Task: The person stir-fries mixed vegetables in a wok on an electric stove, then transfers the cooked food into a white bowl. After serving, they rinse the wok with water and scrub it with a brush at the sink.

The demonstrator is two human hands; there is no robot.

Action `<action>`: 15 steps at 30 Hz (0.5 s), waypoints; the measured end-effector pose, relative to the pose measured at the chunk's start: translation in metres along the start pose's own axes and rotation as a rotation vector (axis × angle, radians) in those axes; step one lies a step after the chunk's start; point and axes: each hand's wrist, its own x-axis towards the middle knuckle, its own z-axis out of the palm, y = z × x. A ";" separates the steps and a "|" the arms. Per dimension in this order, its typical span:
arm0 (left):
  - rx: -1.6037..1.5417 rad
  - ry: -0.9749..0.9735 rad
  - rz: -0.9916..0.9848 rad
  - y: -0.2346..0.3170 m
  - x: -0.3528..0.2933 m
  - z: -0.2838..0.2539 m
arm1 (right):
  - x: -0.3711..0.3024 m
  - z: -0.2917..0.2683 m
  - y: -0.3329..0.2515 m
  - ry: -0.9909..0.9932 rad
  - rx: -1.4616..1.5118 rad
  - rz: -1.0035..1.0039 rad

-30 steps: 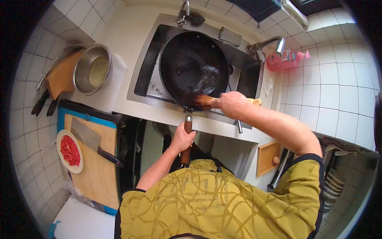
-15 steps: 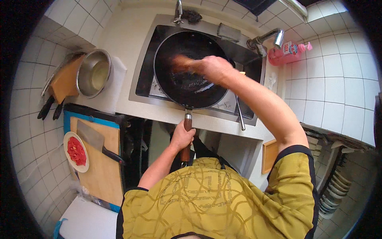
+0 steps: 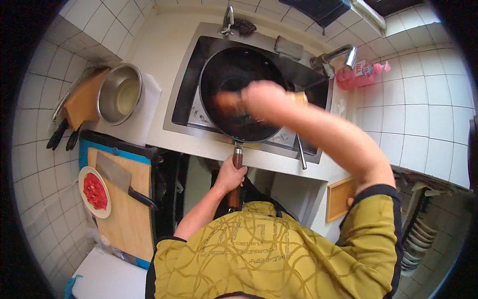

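Observation:
A black wok (image 3: 234,67) rests over the metal sink, its inside dark and wet-looking. My left hand (image 3: 231,176) is closed around the wok's brown wooden handle (image 3: 238,158), which reaches out past the counter's front edge. Over the wok, my right hand (image 3: 264,101) is smeared by motion, closed on a brush. The brush's reddish-brown head (image 3: 226,103) is down inside the wok, and its pale handle end sticks out behind the hand. A metal rod-like handle (image 3: 301,152) leans over the sink's front rim, to the right of the wok.
Behind the sink stand two taps, a dark scrubber (image 3: 244,27) and a grey sponge (image 3: 289,47). A pink soap bottle (image 3: 356,75) is at the right. To the left are a steel bowl (image 3: 107,102), a cleaver (image 3: 113,170) on a cutting board (image 3: 122,219), and a plate of red chopped food (image 3: 95,192).
My right hand and brush have shifted slightly within the wok, toward me. The view has moved a little. My left hand keeps its hold on the handle.

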 end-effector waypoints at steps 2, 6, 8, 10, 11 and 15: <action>-0.025 -0.007 -0.011 0.004 -0.002 0.000 | 0.043 -0.011 0.056 0.115 0.199 0.203; -0.155 -0.017 0.042 -0.009 0.002 0.000 | 0.027 0.061 0.160 0.042 0.145 0.416; -0.146 -0.028 0.034 -0.006 0.002 0.000 | -0.016 0.095 0.154 -0.073 0.007 0.364; -0.128 -0.036 0.048 -0.005 0.003 0.000 | -0.052 0.110 0.113 -0.157 -0.091 0.331; -0.165 -0.037 0.044 -0.005 0.002 0.000 | -0.065 0.095 0.078 -0.216 -0.139 0.221; -0.148 -0.044 0.035 -0.005 0.003 -0.001 | -0.054 0.075 0.017 -0.077 0.122 -0.006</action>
